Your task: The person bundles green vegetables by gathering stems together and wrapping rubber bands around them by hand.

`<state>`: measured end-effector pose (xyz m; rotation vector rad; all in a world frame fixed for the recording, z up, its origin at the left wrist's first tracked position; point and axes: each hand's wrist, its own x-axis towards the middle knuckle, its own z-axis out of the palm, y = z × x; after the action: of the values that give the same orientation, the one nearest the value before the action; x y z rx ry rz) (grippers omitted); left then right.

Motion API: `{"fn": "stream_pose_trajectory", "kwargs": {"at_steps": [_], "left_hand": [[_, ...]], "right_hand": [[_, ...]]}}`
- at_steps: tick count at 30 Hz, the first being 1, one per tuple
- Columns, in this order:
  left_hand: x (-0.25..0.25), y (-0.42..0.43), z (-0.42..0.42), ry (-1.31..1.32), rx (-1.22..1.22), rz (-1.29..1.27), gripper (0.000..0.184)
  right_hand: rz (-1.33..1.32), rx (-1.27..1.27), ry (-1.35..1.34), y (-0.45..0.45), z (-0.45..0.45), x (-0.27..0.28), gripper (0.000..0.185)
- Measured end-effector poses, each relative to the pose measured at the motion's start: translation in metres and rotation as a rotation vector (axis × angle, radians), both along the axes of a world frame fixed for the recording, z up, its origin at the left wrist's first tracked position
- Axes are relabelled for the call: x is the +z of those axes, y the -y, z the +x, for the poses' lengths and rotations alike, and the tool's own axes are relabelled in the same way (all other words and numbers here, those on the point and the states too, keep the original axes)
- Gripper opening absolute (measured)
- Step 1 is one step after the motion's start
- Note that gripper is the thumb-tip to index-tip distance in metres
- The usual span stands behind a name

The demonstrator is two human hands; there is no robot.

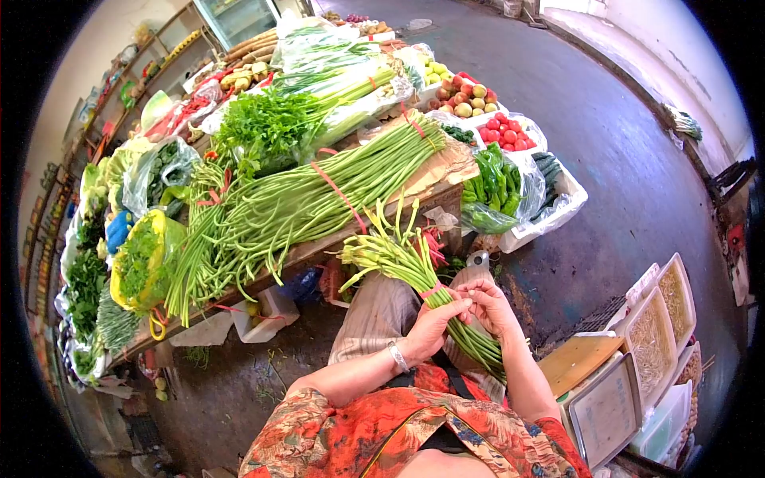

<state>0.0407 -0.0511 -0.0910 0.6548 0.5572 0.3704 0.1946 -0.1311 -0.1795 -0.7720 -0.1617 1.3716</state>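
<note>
A bunch of garlic scapes, green with yellowish tips, slants across my lap. A pink band circles it. My left hand is closed around the stalks just below the band. Close beside it, my right hand has its thumb and fingertips pinched together at the bunch; what they hold is too small to make out. In front of me on the wooden stand lies a large spread of long green stalks, tied in places with red bands.
Leafy celery and a yellow bag of greens crowd the stand. At its right are green peppers, tomatoes and a white foam box. Trays of noodle-like strands stand at my lower right, beside a wooden board.
</note>
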Motion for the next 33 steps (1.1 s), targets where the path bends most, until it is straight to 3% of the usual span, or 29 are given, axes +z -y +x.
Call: {"fn": "stream_pose_trajectory", "kwargs": {"at_steps": [33], "left_hand": [[-0.0011,-0.0002,0.0006,0.016,0.025,-0.009,0.014]], "right_hand": [[-0.020,-0.001,0.002,0.0005,0.0009,-0.0015,0.014]]}}
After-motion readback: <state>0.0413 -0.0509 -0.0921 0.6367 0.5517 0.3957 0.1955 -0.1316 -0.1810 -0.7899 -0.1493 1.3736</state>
